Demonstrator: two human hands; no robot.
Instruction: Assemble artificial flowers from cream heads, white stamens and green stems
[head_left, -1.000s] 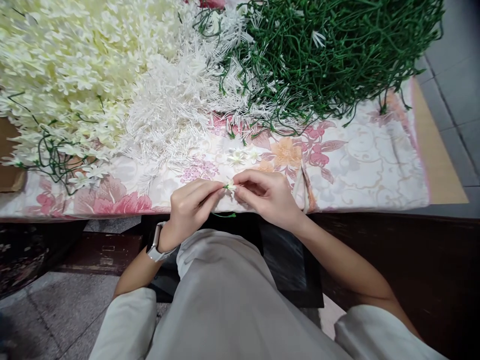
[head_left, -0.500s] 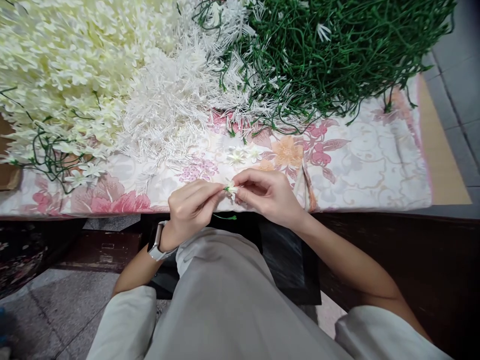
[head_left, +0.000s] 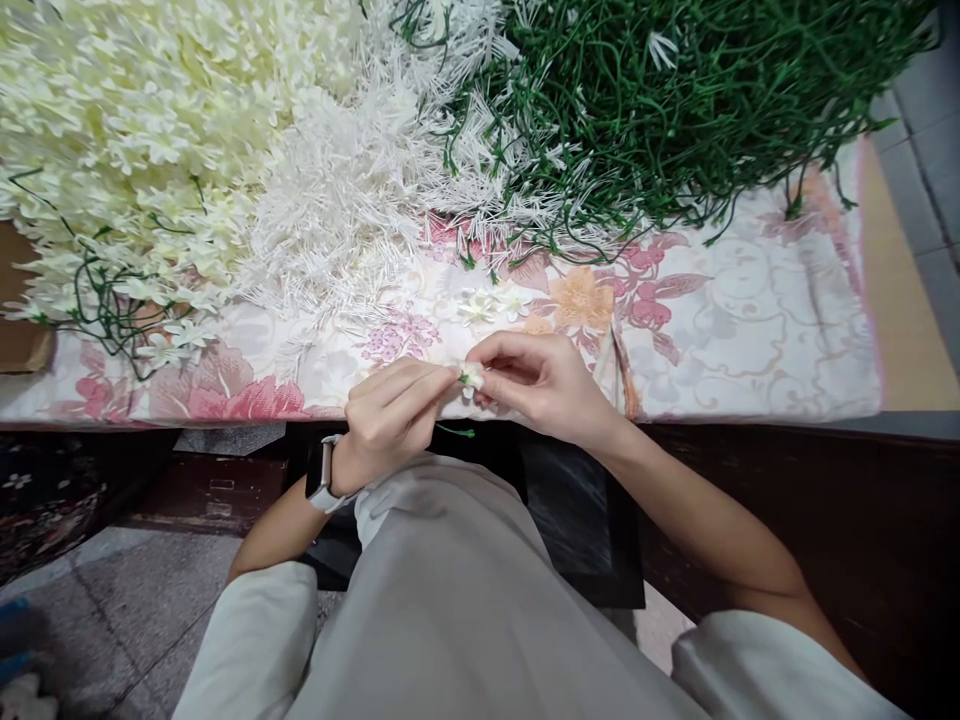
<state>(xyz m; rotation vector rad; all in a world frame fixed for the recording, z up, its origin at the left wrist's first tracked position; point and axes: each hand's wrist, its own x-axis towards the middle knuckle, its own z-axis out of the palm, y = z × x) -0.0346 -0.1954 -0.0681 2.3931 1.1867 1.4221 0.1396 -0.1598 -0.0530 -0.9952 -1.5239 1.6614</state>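
Observation:
My left hand [head_left: 396, 408], with a watch [head_left: 319, 474] on its wrist, is closed in a pinch on a thin green plastic stem [head_left: 457, 432]. One end of this stem sticks out below the hand. A small cream artificial flower [head_left: 471, 376] sits between both hands at the stem's upper end, a bit of green showing at its base. The fingertips of my right hand [head_left: 546, 388] pinch its petals from the other side. Just beyond my fingers, a couple of loose cream flowers [head_left: 480, 305] lie on the floral cloth [head_left: 750, 340].
Heaped at the back left are cream flower heads [head_left: 142, 140]. White thread-like stamens [head_left: 330, 210] are piled in the middle, and green stems [head_left: 675, 110] at the right. Some green stems [head_left: 112, 305] rest over the flowers near a cardboard box [head_left: 26, 340] at the left edge.
The flower has turned a little between my fingertips and looks more bunched. Both hands stay close together in nearly the same place, and the view has shifted slightly.

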